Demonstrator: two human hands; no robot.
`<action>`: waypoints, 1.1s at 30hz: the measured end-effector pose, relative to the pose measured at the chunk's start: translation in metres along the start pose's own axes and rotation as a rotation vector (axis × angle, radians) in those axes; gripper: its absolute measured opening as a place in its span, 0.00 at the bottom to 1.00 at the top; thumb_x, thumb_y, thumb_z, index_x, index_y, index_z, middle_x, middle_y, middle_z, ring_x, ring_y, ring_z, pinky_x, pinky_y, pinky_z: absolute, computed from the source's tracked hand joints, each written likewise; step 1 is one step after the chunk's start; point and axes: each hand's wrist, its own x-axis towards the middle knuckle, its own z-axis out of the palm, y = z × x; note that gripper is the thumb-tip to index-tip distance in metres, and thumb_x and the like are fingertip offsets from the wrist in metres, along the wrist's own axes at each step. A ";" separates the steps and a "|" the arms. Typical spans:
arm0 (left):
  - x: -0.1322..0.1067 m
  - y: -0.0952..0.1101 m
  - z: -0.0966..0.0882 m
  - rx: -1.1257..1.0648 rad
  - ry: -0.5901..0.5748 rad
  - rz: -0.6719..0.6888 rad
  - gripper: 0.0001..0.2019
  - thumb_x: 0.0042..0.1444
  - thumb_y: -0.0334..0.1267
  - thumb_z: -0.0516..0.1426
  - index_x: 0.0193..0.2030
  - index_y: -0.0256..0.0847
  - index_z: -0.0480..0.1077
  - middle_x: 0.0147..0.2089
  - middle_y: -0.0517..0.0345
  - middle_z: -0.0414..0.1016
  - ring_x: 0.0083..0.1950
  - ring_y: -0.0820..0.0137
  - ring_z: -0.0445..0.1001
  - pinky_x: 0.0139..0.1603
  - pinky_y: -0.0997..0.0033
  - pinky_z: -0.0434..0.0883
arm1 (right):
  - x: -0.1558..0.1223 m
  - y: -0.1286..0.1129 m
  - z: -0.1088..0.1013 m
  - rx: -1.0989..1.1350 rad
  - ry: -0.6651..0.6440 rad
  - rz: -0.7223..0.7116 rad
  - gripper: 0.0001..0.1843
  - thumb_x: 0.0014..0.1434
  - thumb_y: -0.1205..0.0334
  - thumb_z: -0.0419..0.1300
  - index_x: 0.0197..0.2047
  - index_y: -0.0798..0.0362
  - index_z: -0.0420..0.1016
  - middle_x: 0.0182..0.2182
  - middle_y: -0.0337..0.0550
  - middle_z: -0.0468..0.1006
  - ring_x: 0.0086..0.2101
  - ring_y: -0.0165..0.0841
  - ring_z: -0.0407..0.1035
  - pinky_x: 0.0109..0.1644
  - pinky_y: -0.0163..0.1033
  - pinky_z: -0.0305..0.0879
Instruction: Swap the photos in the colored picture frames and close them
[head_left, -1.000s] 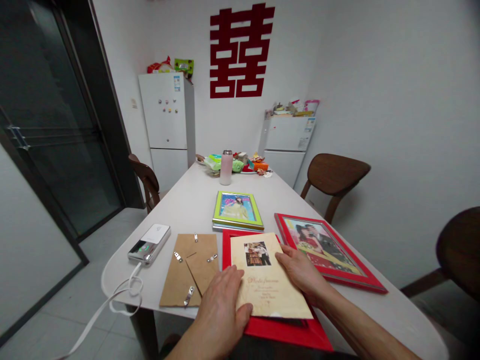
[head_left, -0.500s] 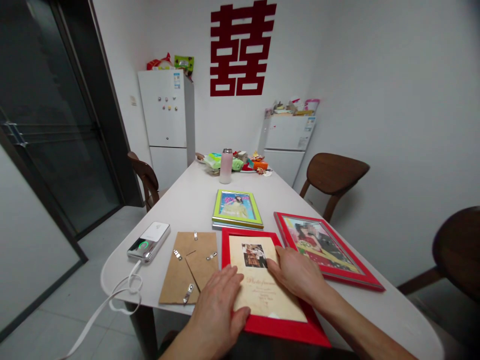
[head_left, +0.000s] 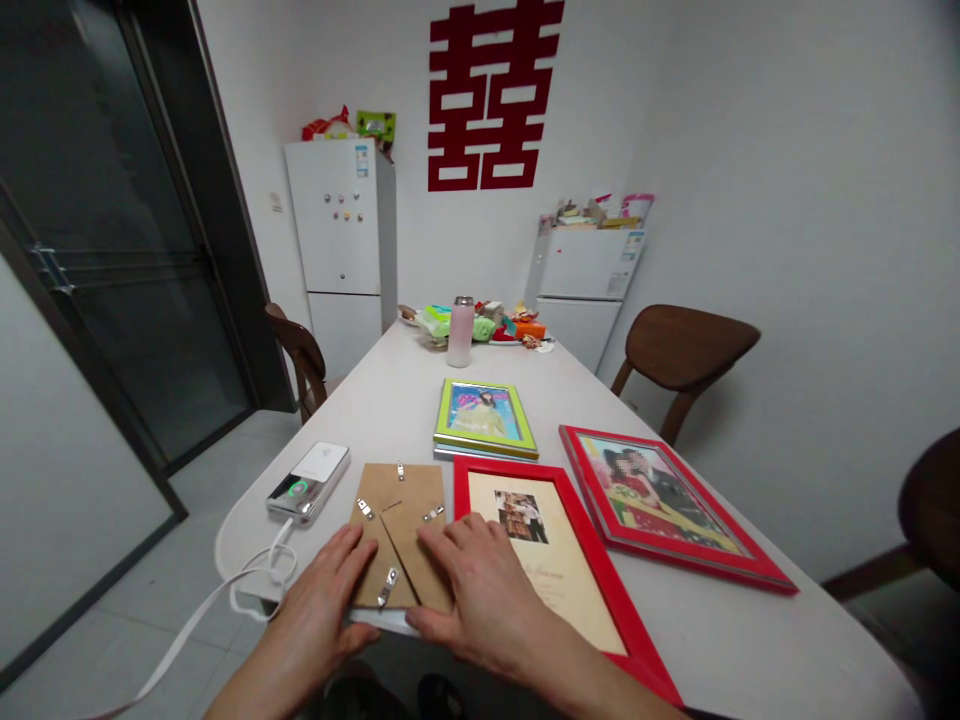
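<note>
By the surface's (head_left: 382, 405) near edge, your left hand (head_left: 322, 590) and right hand (head_left: 484, 585) lie on the board (head_left: 409, 535), left of the near red frame (head_left: 608, 580); whether they grip it cannot be told. Loose thumbs could let it slip off that edge if lifted

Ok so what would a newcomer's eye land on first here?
Probably the big red character on the far wall. Then, perhaps, the nearer red frame, just right of the brown board touched by the left hand and right hand, and the farther red frame on the table's right side.
</note>
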 end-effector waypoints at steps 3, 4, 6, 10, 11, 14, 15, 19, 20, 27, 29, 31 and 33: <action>0.002 -0.003 -0.003 -0.022 0.019 0.027 0.32 0.35 0.32 0.61 0.51 0.42 0.60 0.58 0.46 0.57 0.57 0.59 0.55 0.55 0.58 0.57 | 0.002 -0.006 0.009 0.051 0.003 0.009 0.27 0.41 0.54 0.58 0.47 0.50 0.64 0.38 0.45 0.67 0.40 0.39 0.56 0.44 0.44 0.51; 0.003 -0.005 -0.003 -0.025 0.044 0.048 0.31 0.35 0.34 0.62 0.51 0.42 0.61 0.57 0.46 0.58 0.57 0.58 0.56 0.55 0.58 0.58 | 0.002 -0.005 0.009 0.083 0.017 0.010 0.27 0.41 0.57 0.57 0.47 0.50 0.63 0.38 0.45 0.66 0.40 0.38 0.56 0.44 0.43 0.52; 0.003 -0.009 -0.002 -0.019 0.127 0.111 0.30 0.35 0.37 0.62 0.50 0.41 0.62 0.56 0.44 0.59 0.56 0.57 0.58 0.53 0.57 0.60 | 0.000 -0.003 0.007 0.151 0.056 -0.001 0.26 0.42 0.60 0.56 0.48 0.50 0.62 0.39 0.44 0.65 0.41 0.37 0.55 0.45 0.42 0.52; 0.004 -0.006 -0.003 0.036 0.327 0.275 0.30 0.38 0.36 0.61 0.51 0.40 0.59 0.57 0.44 0.58 0.57 0.57 0.55 0.53 0.56 0.60 | -0.006 0.002 -0.007 0.228 0.153 -0.037 0.22 0.42 0.63 0.55 0.44 0.52 0.66 0.38 0.45 0.65 0.40 0.36 0.55 0.45 0.43 0.53; 0.004 -0.001 -0.006 0.051 0.354 0.309 0.30 0.39 0.36 0.61 0.52 0.40 0.58 0.57 0.44 0.57 0.58 0.57 0.55 0.53 0.56 0.60 | -0.007 0.003 -0.011 0.238 0.182 -0.046 0.21 0.42 0.64 0.55 0.43 0.53 0.66 0.38 0.45 0.65 0.40 0.37 0.56 0.46 0.43 0.54; 0.007 0.017 -0.016 0.081 0.377 0.359 0.29 0.43 0.37 0.59 0.53 0.39 0.55 0.58 0.43 0.55 0.59 0.58 0.52 0.53 0.55 0.60 | -0.013 0.008 -0.023 0.236 0.273 -0.068 0.21 0.41 0.65 0.55 0.43 0.54 0.66 0.39 0.47 0.65 0.41 0.38 0.56 0.46 0.46 0.55; 0.008 0.025 -0.018 0.084 0.373 0.361 0.29 0.43 0.37 0.58 0.54 0.38 0.55 0.58 0.42 0.55 0.59 0.58 0.51 0.53 0.54 0.59 | -0.016 0.011 -0.027 0.225 0.296 -0.071 0.21 0.41 0.65 0.55 0.43 0.54 0.66 0.40 0.47 0.65 0.42 0.38 0.56 0.46 0.46 0.55; 0.014 0.061 -0.015 0.063 0.269 0.335 0.30 0.42 0.35 0.59 0.53 0.33 0.56 0.59 0.39 0.52 0.60 0.57 0.47 0.55 0.54 0.57 | -0.037 0.033 -0.041 0.144 0.303 -0.049 0.21 0.43 0.63 0.54 0.44 0.54 0.67 0.43 0.49 0.65 0.45 0.40 0.57 0.47 0.48 0.57; 0.015 0.071 -0.011 0.049 0.216 0.327 0.30 0.41 0.35 0.59 0.53 0.32 0.56 0.59 0.39 0.52 0.60 0.57 0.47 0.55 0.55 0.56 | -0.045 0.040 -0.044 0.119 0.285 -0.035 0.21 0.44 0.62 0.54 0.44 0.54 0.67 0.44 0.50 0.65 0.45 0.40 0.58 0.47 0.49 0.57; 0.022 0.134 0.016 -0.089 -0.139 0.259 0.33 0.41 0.38 0.60 0.55 0.30 0.56 0.60 0.38 0.48 0.61 0.55 0.45 0.57 0.56 0.54 | -0.094 0.091 -0.055 0.029 0.123 0.145 0.20 0.47 0.54 0.53 0.43 0.51 0.71 0.43 0.51 0.69 0.46 0.43 0.60 0.47 0.51 0.59; 0.024 0.141 0.021 -0.117 -0.171 0.240 0.33 0.42 0.39 0.59 0.55 0.30 0.55 0.60 0.39 0.49 0.60 0.56 0.47 0.57 0.58 0.54 | -0.098 0.098 -0.054 0.029 0.093 0.175 0.20 0.47 0.53 0.53 0.43 0.50 0.71 0.44 0.50 0.68 0.46 0.43 0.60 0.48 0.52 0.58; 0.025 0.142 0.025 -0.137 -0.173 0.231 0.31 0.44 0.40 0.58 0.55 0.31 0.56 0.59 0.40 0.51 0.60 0.57 0.50 0.57 0.59 0.55 | -0.098 0.102 -0.052 0.026 0.073 0.190 0.21 0.47 0.54 0.53 0.44 0.51 0.71 0.45 0.50 0.68 0.47 0.43 0.59 0.49 0.53 0.57; 0.025 0.141 0.028 -0.140 -0.157 0.234 0.28 0.46 0.41 0.56 0.54 0.32 0.58 0.58 0.42 0.54 0.59 0.58 0.52 0.57 0.59 0.54 | -0.097 0.105 -0.047 0.019 0.064 0.193 0.21 0.47 0.55 0.52 0.44 0.52 0.70 0.45 0.51 0.68 0.47 0.43 0.59 0.49 0.52 0.56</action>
